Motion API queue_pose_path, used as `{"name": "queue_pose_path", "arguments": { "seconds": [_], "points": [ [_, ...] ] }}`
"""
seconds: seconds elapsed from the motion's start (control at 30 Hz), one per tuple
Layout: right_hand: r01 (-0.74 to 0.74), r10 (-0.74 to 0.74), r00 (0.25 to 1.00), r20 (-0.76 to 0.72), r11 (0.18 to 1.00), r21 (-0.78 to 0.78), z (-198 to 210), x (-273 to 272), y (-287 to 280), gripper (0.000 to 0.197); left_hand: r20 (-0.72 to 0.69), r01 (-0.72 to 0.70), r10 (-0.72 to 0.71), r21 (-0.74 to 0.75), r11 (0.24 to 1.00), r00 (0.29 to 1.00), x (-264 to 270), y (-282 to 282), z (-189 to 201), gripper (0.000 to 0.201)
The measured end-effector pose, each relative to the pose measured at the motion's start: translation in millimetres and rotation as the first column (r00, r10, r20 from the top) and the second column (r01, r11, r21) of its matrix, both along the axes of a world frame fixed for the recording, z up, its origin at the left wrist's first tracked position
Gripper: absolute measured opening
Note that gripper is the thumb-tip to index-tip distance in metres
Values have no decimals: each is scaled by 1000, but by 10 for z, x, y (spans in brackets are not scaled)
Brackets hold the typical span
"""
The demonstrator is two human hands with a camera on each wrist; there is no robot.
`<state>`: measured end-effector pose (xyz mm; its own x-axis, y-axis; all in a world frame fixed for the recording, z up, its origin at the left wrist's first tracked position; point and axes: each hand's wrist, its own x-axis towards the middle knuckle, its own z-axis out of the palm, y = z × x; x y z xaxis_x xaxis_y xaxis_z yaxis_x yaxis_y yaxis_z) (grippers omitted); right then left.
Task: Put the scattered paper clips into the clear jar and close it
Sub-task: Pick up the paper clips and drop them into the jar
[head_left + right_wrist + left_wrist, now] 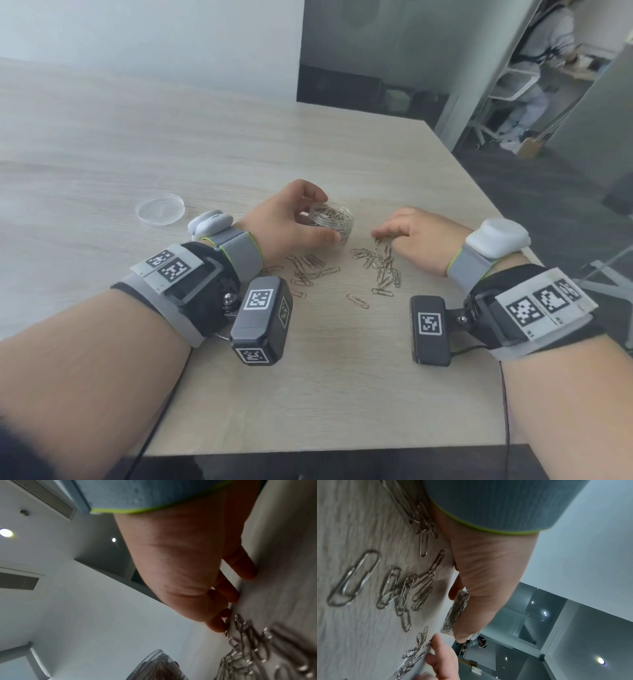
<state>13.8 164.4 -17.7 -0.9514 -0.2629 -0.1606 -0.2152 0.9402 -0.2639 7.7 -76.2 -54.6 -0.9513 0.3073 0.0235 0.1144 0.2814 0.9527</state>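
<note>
Clear plastic, the jar stood open on the table, half full of clips, the left hand curled round it, thumb in front. Its lid lay well apart to the left. The right hand reached fingers-down to the loose clips, fingertips on one.

From the left wrist, the thumb pressed the jar's side.

From the right wrist, loosely bent fingers touched a clip; whether they pinched it was unclear.
</note>
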Motion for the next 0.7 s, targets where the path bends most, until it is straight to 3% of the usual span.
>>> {"name": "queue_pose_path", "arguments": {
  "seconds": [0.27,0.43,0.5,0.7],
  "points": [
    [37,-39,999,25,996,75,46,378,130,42,-3,-12,12,-51,999,1000,73,15,59,68],
    [104,-110,993,36,984,143,125,564,29,68,1,-9,9,-49,999,1000,127,10,97,70],
    [122,-124,992,7,983,134,129,596,-41,63,6,-11,12,-48,999,1000,133,12,107,70],
    [162,-159,986,-49,986,49,89,525,-155,25,0,-17,17,-66,998,1000,144,4,128,73]
  ]
}}
